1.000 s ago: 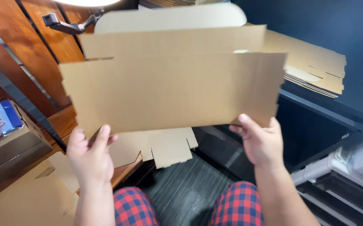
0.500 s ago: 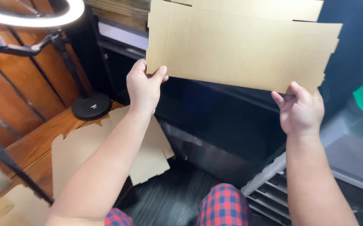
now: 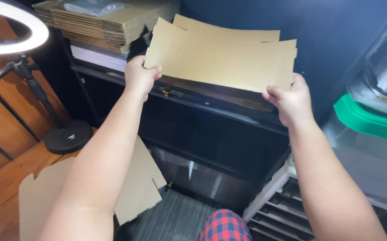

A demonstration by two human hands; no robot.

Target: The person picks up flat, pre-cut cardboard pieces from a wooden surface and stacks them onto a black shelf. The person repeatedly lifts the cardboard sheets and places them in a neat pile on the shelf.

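Observation:
A flat brown cardboard box blank is held out over the dark shelf, tilted nearly level. My left hand grips its near left corner, thumb on top. My right hand grips its near right corner. Both arms are stretched forward. Under the blank, a few more flat cardboard pieces lie on the shelf, mostly hidden by it.
A tall stack of flat cardboard sits on the shelf at the back left. A ring light on a stand with a round base stands at left. Another cardboard blank lies on the wooden surface. Plastic drawers and a green-lidded bin are at right.
Both hands have carried the cardboard blank up, away and to the right, and tipped it from upright to nearly flat over the shelf. The view has swung right with it.

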